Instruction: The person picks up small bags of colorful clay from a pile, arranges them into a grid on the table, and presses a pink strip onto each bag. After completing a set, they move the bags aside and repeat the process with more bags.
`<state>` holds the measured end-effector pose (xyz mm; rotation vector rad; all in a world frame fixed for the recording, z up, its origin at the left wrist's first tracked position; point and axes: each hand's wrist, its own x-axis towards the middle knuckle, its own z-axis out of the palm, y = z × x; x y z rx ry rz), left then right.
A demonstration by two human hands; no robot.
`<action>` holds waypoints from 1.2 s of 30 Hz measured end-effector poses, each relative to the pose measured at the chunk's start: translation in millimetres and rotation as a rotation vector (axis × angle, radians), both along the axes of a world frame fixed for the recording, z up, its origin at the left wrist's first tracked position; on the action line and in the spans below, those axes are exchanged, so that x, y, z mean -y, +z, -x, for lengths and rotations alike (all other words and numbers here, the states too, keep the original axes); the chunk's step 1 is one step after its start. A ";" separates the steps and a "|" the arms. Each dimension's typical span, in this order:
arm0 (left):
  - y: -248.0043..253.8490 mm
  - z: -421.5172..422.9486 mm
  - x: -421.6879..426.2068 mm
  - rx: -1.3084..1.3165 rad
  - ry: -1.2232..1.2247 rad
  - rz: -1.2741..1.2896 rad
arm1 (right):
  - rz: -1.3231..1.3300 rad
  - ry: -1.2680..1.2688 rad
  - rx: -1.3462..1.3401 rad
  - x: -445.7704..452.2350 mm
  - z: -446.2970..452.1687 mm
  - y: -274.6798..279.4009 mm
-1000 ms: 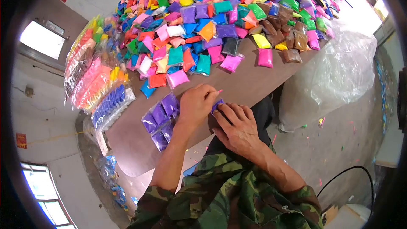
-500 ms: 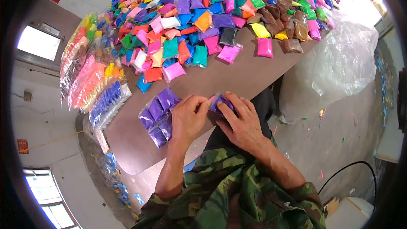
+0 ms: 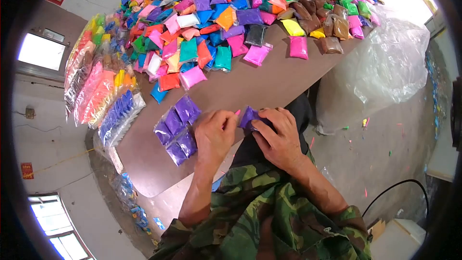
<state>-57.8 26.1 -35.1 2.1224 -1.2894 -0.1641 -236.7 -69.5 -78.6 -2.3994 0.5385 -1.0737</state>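
Note:
My right hand (image 3: 281, 137) is closed on a small purple packet (image 3: 248, 117) at the table's front edge, its fingers lying over the right part of it. Right beside the packet, my left hand (image 3: 215, 134) is closed in a pinch, and a small pink piece (image 3: 237, 112) sticks out at its fingertips. Whether those fingertips also grip the packet's edge, I cannot tell. Left of this hand, several filled purple packets (image 3: 174, 121) in clear film lie side by side in rows on the brown table (image 3: 144, 163).
A large heap of coloured packets (image 3: 221, 19) covers the table's far side. Bundled strips of packets (image 3: 118, 115) hang over the left edge. To the right stands a big clear plastic bag (image 3: 370, 74). A black cable (image 3: 397, 188) curves above the littered floor.
The purple packet between my hands has shifted slightly, and more of its left part shows. My right fingers have drawn back a little to the right. The whole view has tilted slightly.

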 end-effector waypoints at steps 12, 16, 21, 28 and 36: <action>2.9 -4.4 22.6 -0.001 -0.079 -0.046 | 0.010 -0.002 -0.011 2.3 0.4 -2.0; 5.9 -15.4 28.2 0.047 -0.071 -0.015 | -0.022 0.006 -0.053 0.2 3.4 6.3; 9.3 10.6 21.4 -0.024 -0.140 0.003 | -0.025 -0.040 -0.044 -5.9 4.1 9.7; 0.0 -10.8 23.3 0.054 -0.052 0.039 | 0.034 -0.030 -0.070 -3.7 -1.4 7.9; 0.9 5.7 -5.8 -0.125 -0.014 0.031 | -0.017 -0.079 -0.027 -7.7 -7.9 3.3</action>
